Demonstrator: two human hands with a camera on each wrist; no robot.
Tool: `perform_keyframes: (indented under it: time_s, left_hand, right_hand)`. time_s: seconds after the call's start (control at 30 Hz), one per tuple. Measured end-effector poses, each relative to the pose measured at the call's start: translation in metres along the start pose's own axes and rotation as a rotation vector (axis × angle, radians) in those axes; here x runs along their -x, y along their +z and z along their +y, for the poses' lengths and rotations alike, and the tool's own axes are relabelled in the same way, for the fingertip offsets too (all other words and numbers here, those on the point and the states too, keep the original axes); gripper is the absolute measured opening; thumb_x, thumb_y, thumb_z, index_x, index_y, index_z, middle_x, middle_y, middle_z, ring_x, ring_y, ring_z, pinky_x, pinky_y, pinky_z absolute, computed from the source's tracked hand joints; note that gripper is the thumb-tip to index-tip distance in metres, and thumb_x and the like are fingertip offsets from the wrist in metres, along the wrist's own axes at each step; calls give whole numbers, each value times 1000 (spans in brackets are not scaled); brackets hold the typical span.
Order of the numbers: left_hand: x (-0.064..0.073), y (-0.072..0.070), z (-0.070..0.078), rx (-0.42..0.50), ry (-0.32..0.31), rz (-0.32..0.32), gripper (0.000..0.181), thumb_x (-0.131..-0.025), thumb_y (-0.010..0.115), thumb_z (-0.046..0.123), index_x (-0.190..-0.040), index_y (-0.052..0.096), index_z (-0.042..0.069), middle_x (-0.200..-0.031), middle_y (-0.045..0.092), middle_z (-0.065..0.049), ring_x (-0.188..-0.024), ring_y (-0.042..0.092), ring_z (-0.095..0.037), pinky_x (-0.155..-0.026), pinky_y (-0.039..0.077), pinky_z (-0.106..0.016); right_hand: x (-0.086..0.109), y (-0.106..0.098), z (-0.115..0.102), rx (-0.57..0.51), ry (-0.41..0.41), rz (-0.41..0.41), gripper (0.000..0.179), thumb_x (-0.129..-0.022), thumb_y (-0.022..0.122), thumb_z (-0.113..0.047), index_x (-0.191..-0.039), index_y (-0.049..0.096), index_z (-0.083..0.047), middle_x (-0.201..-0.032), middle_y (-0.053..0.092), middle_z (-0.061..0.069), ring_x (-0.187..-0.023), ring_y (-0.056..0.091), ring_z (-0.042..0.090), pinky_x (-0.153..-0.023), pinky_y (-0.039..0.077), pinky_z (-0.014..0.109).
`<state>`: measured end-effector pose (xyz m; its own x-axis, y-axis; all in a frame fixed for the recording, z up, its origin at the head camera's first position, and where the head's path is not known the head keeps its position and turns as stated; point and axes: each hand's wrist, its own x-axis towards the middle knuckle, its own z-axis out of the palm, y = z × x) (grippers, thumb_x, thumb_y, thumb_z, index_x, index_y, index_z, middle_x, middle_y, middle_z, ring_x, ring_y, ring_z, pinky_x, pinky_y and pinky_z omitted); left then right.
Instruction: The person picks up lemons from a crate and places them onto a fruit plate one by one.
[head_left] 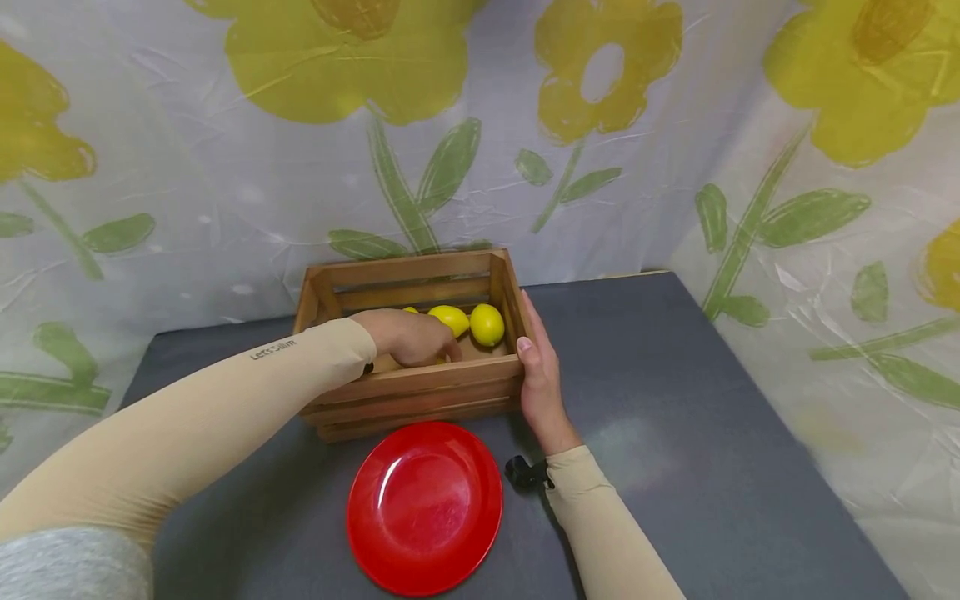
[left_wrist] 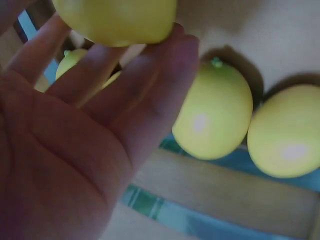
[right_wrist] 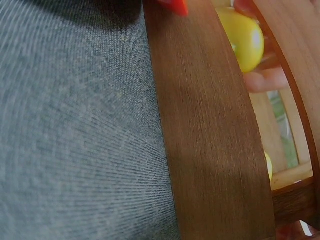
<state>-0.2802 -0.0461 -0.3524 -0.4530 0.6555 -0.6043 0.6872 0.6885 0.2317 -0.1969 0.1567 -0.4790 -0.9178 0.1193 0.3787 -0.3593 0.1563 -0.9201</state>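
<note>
A slatted wooden crate (head_left: 420, 387) stands at the back of the table, with several yellow lemons (head_left: 487, 325) inside. My left hand (head_left: 412, 336) reaches down into it over the front wall. In the left wrist view its curled fingers grip one lemon (left_wrist: 117, 22), which the head view mostly hides. Two other lemons (left_wrist: 214, 115) lie beside the fingers on the crate floor. My right hand (head_left: 542, 379) holds the crate's right front corner, thumb at the rim and fingers along the outer side. In the right wrist view, the crate's slat (right_wrist: 210, 125) fills the middle.
A round red plate (head_left: 427, 508) lies on the dark grey table (head_left: 637, 467) just in front of the crate. Behind the table hangs a sheet (head_left: 480, 192) printed with yellow flowers, and it continues along the right side.
</note>
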Motion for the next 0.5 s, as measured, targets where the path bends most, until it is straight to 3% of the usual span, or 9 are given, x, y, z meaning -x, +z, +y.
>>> perform_keyframes:
  time_s: [0.1, 0.23, 0.5]
  left_hand:
    - [3, -3, 0, 10, 11, 30, 63, -97, 40, -11, -145, 70, 17, -146, 69, -5, -141, 59, -28, -125, 44, -47]
    - [11, -9, 0, 25, 19, 75, 62, -90, 49, -9, -138, 75, 22, -139, 71, -3, -127, 60, -27, -119, 48, -46]
    - [42, -21, 1, 65, -18, 154, 54, -90, 71, 9, -141, 73, 28, -144, 66, -4, -115, 57, -26, -93, 54, -38]
  right_hand:
    - [-1, 0, 0, -7, 2, -2, 69, -102, 40, -40, -171, 34, -31, -177, 35, -2, -158, 40, 31, -128, 30, 66]
    - [-1, 0, 0, -9, 10, -9, 69, -102, 40, -40, -171, 34, -32, -177, 34, -3, -157, 40, 31, -128, 31, 67]
    - [0, 1, -2, -17, 13, -7, 68, -103, 39, -36, -171, 34, -32, -177, 34, -4, -157, 40, 30, -128, 31, 66]
